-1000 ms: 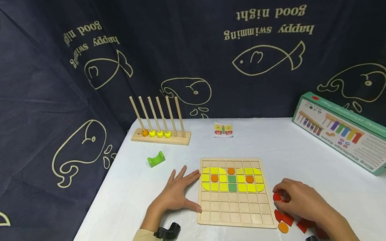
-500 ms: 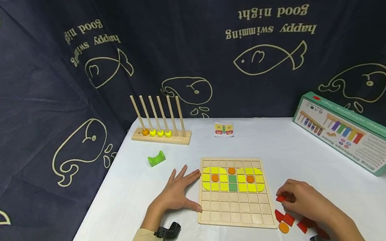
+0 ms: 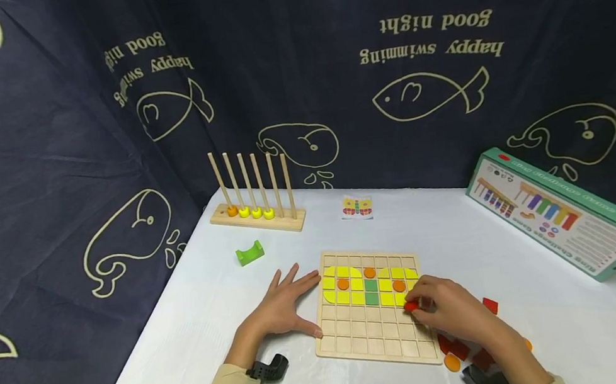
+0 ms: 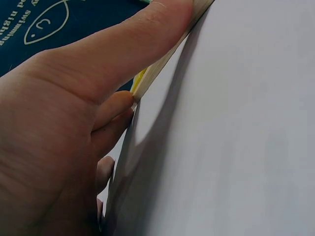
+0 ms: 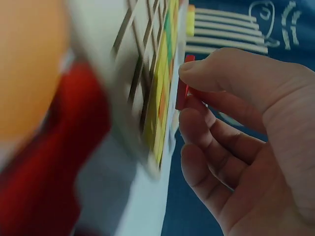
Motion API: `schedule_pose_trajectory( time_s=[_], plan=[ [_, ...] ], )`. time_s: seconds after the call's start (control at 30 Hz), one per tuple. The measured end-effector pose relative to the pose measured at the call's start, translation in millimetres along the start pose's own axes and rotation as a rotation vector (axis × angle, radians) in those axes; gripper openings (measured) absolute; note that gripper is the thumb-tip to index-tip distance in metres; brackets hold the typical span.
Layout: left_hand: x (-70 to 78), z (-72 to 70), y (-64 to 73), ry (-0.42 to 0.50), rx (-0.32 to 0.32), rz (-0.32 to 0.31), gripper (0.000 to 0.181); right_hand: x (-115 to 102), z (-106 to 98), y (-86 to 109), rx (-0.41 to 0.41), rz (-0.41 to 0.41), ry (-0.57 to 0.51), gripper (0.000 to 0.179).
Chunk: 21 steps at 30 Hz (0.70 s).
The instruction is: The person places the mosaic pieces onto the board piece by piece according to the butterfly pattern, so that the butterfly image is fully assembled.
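A wooden grid board (image 3: 367, 337) lies on the white table, its upper cells filled with yellow, orange and green tiles. My left hand (image 3: 284, 309) is spread at the board's left side, thumb on the lower left corner and fingertips on the upper left edge. In the left wrist view the thumb (image 4: 133, 44) presses the board's edge. My right hand (image 3: 449, 306) pinches a small red tile (image 5: 183, 83) between thumb and fingers, over the right part of the board just below the yellow tiles. The tile's full outline is hidden by the fingers.
Loose red tiles (image 3: 457, 348) and an orange disc (image 3: 452, 363) lie right of the board, partly under my right arm. Behind are a butterfly picture card (image 3: 357, 208), a green curved block (image 3: 250, 254), a peg stand (image 3: 257, 220) with rings, and a game box (image 3: 564, 213).
My right hand has moved left from the loose pile to above the board, carrying the red tile. More loose tiles show right of the arm. My left hand stays in place.
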<state>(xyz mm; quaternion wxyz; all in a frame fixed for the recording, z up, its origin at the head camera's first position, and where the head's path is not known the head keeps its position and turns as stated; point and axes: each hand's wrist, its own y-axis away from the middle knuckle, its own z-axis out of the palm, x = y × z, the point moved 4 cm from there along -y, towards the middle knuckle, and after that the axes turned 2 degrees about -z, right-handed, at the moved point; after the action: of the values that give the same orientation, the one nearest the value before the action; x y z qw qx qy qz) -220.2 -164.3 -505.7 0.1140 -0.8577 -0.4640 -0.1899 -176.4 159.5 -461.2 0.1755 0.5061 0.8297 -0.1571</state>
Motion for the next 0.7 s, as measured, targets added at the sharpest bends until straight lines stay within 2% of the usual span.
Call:
schedule_pose_trajectory(
  time_s=[0.33,0.7],
  plan=[
    [-1.2,0.6,-0.1,-0.005,-0.001,0.002,0.121,-42.3,24.1,-38.2,-0.014,-0.148,0.040,0.016],
    [0.1,0.2,-0.3,-0.007,0.004,0.016,0.119,-81.2,49.6,-66.4,-0.045,-0.279,0.029,0.016]
  ],
)
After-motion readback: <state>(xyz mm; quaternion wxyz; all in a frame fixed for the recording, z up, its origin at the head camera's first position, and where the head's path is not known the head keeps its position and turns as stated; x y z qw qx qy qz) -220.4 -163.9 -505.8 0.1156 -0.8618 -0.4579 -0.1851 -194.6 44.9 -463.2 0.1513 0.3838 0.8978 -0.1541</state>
